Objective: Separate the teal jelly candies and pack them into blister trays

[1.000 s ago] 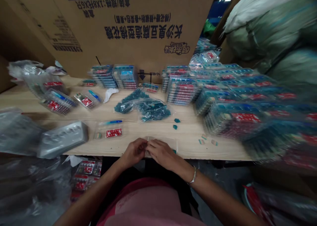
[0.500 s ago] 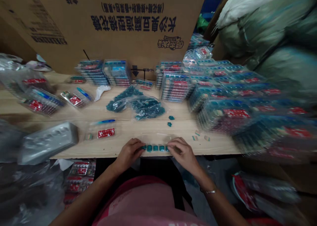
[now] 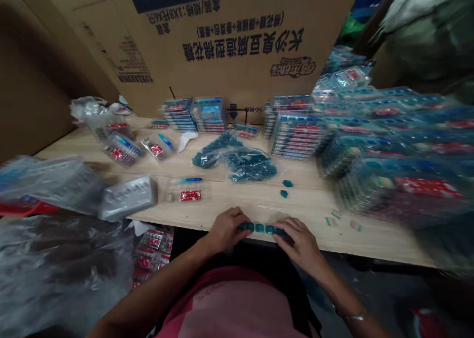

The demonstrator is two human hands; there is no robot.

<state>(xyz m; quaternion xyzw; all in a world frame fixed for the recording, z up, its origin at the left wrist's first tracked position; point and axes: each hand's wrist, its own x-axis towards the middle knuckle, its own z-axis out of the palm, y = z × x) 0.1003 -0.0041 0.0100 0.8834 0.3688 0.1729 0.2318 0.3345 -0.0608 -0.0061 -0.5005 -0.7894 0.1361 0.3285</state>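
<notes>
A short row of teal, gem-like pieces lies at the table's front edge, between my two hands. My left hand is closed, thumb and fingers around the row's left end. At the right end, my right hand pinches a teal piece between thumb and fingers. My fingers cover the outer pieces. Beyond the hands lies a clear plastic bag of similar teal pieces, with two loose teal pieces to its right. Small striped chips rest right of my right hand.
Stacked clear packs crowd the back and right side. At left are a grey moulded block and a clear tray with a red packet. A large cardboard box stands behind. Plastic sheeting hangs at lower left.
The view has swung left, so the table's contents sit farther right in the picture. My fingers now cover more of the row's ends, and fewer teal pieces show between my hands.
</notes>
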